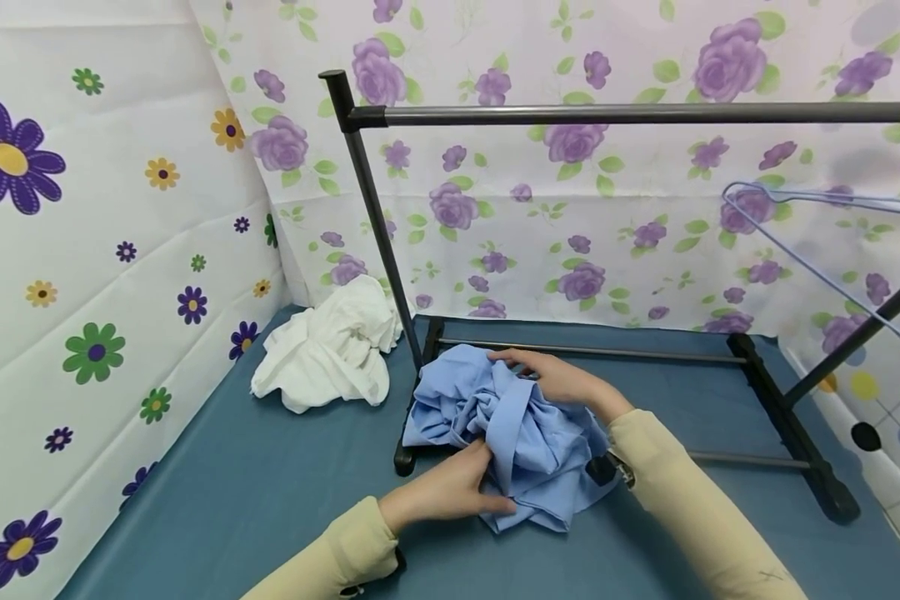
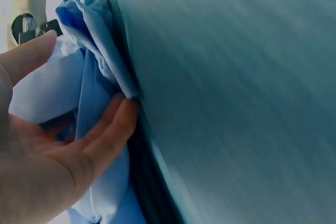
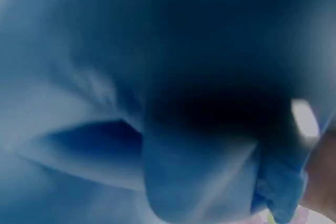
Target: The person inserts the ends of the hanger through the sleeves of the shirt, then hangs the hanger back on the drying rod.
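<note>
A crumpled light blue garment (image 1: 547, 442) lies bunched at the left end of a clothes rack's base, its kind hidden by the folds. My left hand (image 1: 450, 483) is at its near side, fingers against the cloth and thumb spread apart. In the left wrist view those fingers (image 2: 113, 129) look fairly straight beside the blue fabric (image 2: 100, 51). From the far right side, my right hand (image 1: 558, 379) rests on top of the bundle with extended fingers. Blurred blue cloth (image 3: 199, 177) fills most of the right wrist view and hides the right fingertips.
A white crumpled garment (image 1: 330, 350) lies on the blue-green surface (image 1: 292, 483) to the left. The rack's top bar (image 1: 607, 114) spans above, with its left post (image 1: 378, 217) behind the bundle. A blue hanger (image 1: 802, 242) is at the right. Floral sheets (image 1: 510, 217) enclose the area.
</note>
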A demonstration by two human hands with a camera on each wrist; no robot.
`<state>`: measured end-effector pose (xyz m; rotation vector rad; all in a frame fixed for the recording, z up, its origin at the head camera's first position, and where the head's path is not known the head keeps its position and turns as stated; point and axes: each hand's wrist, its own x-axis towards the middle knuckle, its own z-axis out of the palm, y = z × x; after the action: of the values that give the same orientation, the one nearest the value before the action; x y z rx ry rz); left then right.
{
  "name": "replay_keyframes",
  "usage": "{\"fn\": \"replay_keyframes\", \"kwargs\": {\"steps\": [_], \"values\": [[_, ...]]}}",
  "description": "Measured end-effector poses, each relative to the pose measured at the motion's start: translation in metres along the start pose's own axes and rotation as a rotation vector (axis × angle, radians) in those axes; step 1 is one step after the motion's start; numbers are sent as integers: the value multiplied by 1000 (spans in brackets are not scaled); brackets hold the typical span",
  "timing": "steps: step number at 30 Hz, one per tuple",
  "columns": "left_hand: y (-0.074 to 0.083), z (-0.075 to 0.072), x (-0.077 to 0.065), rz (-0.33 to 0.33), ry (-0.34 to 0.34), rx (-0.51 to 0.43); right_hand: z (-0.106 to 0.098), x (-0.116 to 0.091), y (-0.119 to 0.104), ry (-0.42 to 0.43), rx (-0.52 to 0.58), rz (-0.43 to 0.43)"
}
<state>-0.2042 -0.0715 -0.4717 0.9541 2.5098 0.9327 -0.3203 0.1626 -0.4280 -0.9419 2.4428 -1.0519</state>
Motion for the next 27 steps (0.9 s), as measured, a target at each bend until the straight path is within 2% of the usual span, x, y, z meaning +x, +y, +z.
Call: {"fn": "replay_keyframes", "kwargs": {"steps": [6,9,13,17,22,27], "values": [[10,10,7,-79,22,87,5,1,0,7,-21,17],[14,12,9,-93,18,117,6,1,0,7,-37,8],[18,14,13,-75,-8,149,7,2,2,4,-65,-23],[18,16,18,-29,-27,197,9,4,2,22,-88,-51],[18,18,23,19,-17,272,11,6,3,42,-93,-66],[23,17,25,27,-6,368,14,8,5,63,-109,-74]]}}
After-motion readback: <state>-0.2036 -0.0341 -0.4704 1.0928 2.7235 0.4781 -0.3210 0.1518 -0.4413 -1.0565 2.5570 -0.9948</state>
